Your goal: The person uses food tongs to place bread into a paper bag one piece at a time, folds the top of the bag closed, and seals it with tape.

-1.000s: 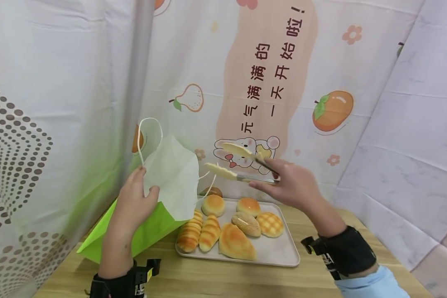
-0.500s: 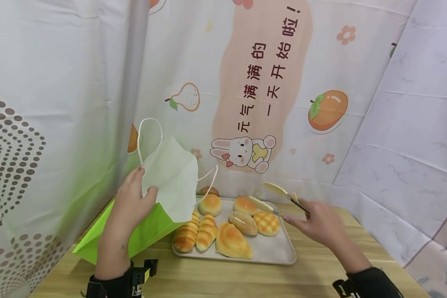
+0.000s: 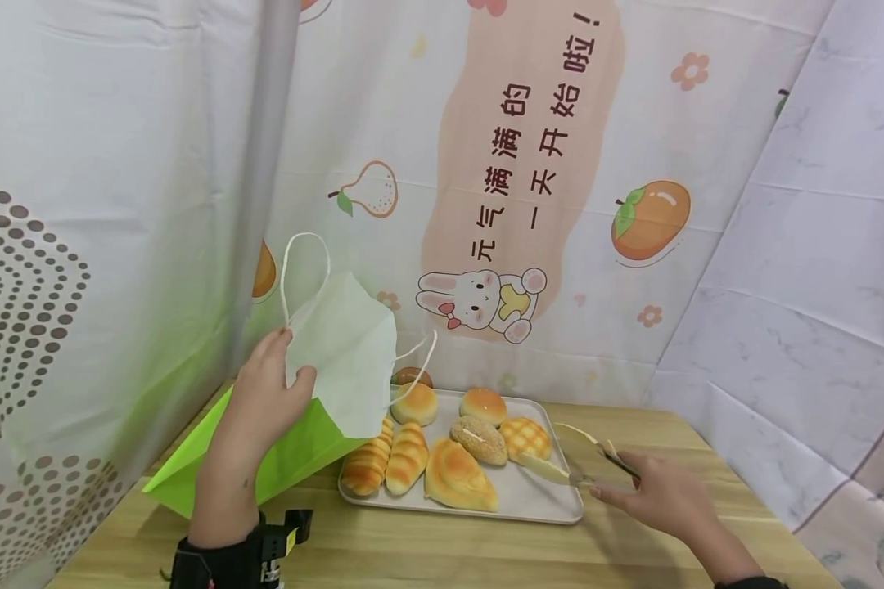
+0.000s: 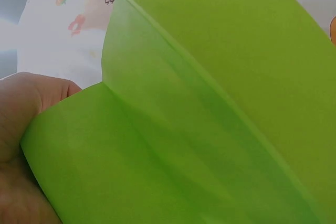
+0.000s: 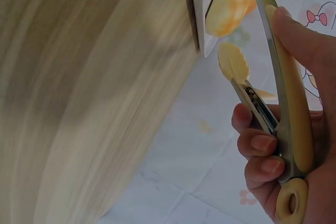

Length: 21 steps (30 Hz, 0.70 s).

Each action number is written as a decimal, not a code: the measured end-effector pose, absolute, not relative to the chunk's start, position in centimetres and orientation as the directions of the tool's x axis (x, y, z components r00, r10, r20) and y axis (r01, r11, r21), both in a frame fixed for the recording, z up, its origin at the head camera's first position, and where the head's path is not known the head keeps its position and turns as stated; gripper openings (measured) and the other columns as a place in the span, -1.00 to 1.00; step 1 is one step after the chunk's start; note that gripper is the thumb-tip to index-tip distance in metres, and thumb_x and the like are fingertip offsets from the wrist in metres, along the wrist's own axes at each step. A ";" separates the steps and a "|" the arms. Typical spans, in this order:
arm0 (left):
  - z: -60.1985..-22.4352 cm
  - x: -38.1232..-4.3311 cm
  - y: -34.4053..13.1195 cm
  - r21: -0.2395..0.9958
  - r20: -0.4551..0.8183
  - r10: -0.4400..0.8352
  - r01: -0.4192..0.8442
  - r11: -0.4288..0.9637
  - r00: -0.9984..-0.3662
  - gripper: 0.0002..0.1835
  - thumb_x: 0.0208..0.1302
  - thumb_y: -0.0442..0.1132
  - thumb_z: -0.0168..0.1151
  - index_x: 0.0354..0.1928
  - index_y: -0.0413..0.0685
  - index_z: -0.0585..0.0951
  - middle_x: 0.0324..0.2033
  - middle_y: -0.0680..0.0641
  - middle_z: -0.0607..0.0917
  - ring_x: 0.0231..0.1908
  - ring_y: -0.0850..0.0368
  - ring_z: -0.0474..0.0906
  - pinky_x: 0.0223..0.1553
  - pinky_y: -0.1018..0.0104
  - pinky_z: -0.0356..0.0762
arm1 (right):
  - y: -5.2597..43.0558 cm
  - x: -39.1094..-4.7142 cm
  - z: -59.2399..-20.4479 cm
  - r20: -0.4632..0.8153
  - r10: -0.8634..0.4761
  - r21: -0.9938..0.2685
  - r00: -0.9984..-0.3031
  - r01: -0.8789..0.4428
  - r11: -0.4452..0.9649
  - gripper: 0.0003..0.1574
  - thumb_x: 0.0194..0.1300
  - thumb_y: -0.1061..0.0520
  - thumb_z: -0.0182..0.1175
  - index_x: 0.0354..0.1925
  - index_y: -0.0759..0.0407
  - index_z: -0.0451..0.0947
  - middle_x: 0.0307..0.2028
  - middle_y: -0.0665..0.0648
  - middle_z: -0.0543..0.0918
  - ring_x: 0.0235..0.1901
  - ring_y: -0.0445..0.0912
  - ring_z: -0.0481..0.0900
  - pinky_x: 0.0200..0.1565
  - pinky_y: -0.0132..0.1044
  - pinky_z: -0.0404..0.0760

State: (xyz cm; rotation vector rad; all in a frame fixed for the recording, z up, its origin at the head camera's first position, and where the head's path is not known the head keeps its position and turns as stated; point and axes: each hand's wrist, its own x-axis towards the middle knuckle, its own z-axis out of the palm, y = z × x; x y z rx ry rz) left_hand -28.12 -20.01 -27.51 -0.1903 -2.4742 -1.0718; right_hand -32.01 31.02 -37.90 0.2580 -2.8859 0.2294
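Note:
My left hand (image 3: 265,401) grips the open edge of a lime-green paper bag (image 3: 302,454) with a white inside and white cord handles. In the left wrist view, the bag's green side (image 4: 184,129) fills most of the frame. My right hand (image 3: 663,495) holds cream-tipped tongs (image 3: 545,469); their arms are spread, with nothing between the tips. Those tips are at the right end of a tray (image 3: 538,501), beside a criss-cross bun (image 3: 525,438). The right wrist view has the fingers curled round the tongs' cream handle (image 5: 294,98).
Also on the tray are two round buns (image 3: 482,405), an oval crumbed roll (image 3: 479,439), a triangular bread (image 3: 460,477) and two ridged rolls (image 3: 407,460). The tray stands on a wooden table (image 3: 442,552). A printed curtain (image 3: 383,245) hangs behind.
My right hand has moved down and right with the tongs, from above the tray to beside the criss-cross bun. The left hand and bag have stayed nearly still.

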 end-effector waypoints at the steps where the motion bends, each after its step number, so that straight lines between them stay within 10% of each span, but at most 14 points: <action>1: -27.5 -28.1 -20.0 0.661 0.444 -0.044 0.294 0.691 -0.895 -0.31 0.44 -0.25 -0.08 0.49 -0.52 0.10 0.50 -0.45 0.10 0.38 -0.51 0.21 0.26 -0.44 0.26 | 31.1 -32.0 -38.1 0.239 -0.151 -0.133 -0.959 -0.187 0.973 -0.03 0.10 -0.52 0.32 0.12 0.21 0.64 -0.55 -0.09 0.50 -0.61 -0.16 0.36 -0.61 -0.24 0.31; 21: -27.5 -27.9 -20.0 0.654 0.437 -0.033 0.293 0.698 -0.899 -0.31 0.45 -0.25 -0.09 0.50 -0.50 0.10 0.50 -0.44 0.10 0.39 -0.50 0.19 0.23 -0.43 0.30 | 30.5 -31.6 -39.9 0.289 -0.131 -0.160 -0.948 -0.183 0.970 -0.17 0.12 -0.44 0.37 0.02 0.20 0.68 -0.63 -0.09 0.43 -0.65 -0.19 0.30 -0.65 -0.28 0.26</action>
